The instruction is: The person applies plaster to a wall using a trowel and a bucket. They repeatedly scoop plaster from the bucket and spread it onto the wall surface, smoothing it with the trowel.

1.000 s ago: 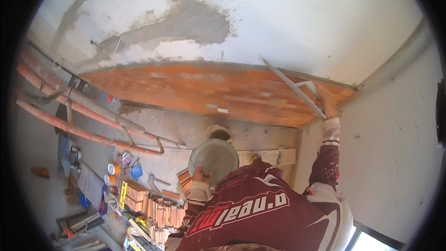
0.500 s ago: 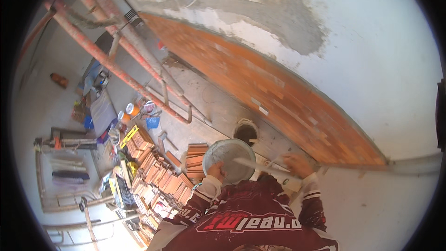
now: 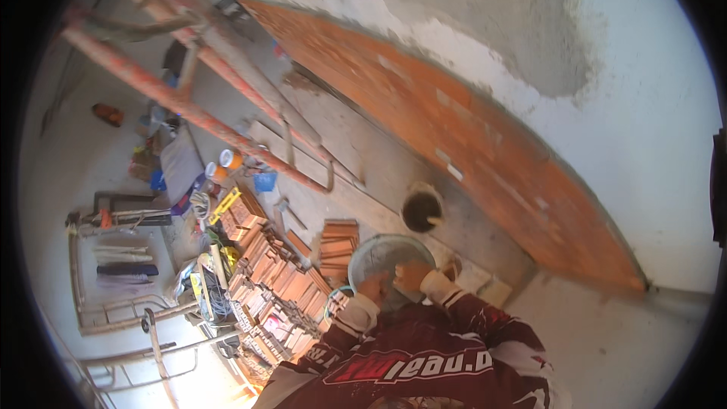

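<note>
A round grey basin (image 3: pixel 371 251) stands just ahead of my torso, its inside coated with grey matter. Over its near left part is my left hand (image 3: pixel 372 288), fingers curled; what they hold is too small and blurred to name. Close beside it my right hand (image 3: pixel 411 276) is closed like a fist above the basin, and whatever lies in it is hidden. A bucket (image 3: pixel 422 208) with dark contents and a pale handle sticking out stands just beyond the basin.
Stacks of thin red bricks (image 3: pixel 291 276) lie to the left, a smaller pile (image 3: pixel 338 246) beside the basin. Red scaffold tubes (image 3: pixel 204 110) cross the upper left. A brick-clad wall strip (image 3: pixel 424 110) runs along the right below grey-patched plaster (image 3: pixel 522 38). Orange tubs (image 3: pixel 231 159) stand farther off.
My right hand has come leftward from beside the basin to over it, near my left hand. A blurred pale strip seen over the basin before no longer shows. The whole view has shifted slightly.
</note>
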Motion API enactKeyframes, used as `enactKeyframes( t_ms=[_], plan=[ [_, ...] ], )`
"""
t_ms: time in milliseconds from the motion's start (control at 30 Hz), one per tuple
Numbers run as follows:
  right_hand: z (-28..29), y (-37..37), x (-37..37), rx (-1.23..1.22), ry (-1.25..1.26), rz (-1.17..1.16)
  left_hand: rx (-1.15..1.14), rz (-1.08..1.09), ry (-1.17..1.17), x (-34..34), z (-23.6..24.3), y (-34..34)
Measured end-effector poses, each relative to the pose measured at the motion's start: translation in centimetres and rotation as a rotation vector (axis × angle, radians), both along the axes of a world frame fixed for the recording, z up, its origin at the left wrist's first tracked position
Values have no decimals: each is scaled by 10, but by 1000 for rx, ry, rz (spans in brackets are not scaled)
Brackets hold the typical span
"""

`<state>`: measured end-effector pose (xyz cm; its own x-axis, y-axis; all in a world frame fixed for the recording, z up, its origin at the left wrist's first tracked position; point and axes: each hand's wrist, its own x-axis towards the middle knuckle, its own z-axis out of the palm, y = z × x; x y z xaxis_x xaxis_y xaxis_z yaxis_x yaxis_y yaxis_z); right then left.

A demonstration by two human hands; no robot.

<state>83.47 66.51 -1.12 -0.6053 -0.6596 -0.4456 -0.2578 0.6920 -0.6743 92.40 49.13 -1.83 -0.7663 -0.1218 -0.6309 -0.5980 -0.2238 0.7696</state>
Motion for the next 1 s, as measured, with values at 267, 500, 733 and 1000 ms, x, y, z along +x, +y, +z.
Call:
enactKeyframes(
  t_ms=[267, 500, 733, 1000],
  plan=[
    [9, 61, 15, -33, 165, -488, 52, -15, -437, -50, -46, 13],
    [-83, 142, 128, 258, -51, -663, -878, -1048, 62, 14, -274, -11],
    [-112, 169, 241, 568, -576, -712, -497, -701, -579, -43, -281, 42],
    [-122, 159, 231, 520, -599, -878, -646, -1105, -273, -26, -389, 46]
  ],
)
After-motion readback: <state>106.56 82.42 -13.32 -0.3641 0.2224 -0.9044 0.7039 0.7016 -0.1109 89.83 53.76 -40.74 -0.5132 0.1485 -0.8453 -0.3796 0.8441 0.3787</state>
